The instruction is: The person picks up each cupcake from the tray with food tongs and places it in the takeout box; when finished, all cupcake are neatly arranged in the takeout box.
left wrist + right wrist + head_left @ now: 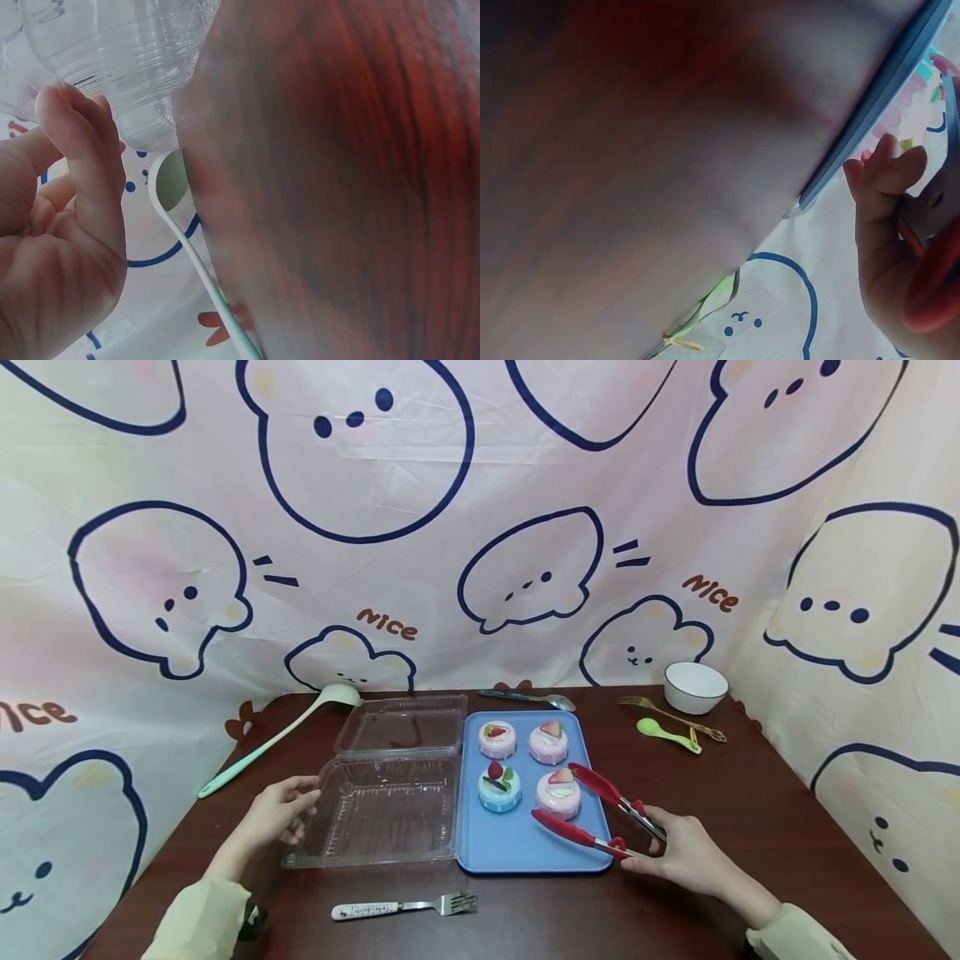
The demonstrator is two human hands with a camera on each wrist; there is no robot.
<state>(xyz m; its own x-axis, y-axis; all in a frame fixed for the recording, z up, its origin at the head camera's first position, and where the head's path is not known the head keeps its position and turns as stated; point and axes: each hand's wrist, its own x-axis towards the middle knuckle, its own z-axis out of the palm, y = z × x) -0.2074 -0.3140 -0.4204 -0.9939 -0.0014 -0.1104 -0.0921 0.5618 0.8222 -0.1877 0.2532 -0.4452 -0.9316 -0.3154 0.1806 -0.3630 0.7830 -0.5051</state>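
Observation:
My right hand (686,853) holds metal tongs with red tips (573,828). The tongs are spread, one tip on each side of a pink toy cake (558,793) topped with a strawberry slice. That cake sits at the front right of a blue tray (525,852), beside a blue cake (499,788); two more pink cakes (497,740) are behind them. On the left, a clear plastic container (375,856) lies with its lid folded back. My left hand (279,810) has loosely bent fingers right at the container's left rim; in the left wrist view its fingertips (56,97) overlap the plastic.
A fork (405,907) lies near the front edge. A long ladle (285,735) is at the far left. Behind the tray is a spoon (525,697). At the back right are a white bowl (696,689), a gold fork (675,717) and a green spoon (667,733).

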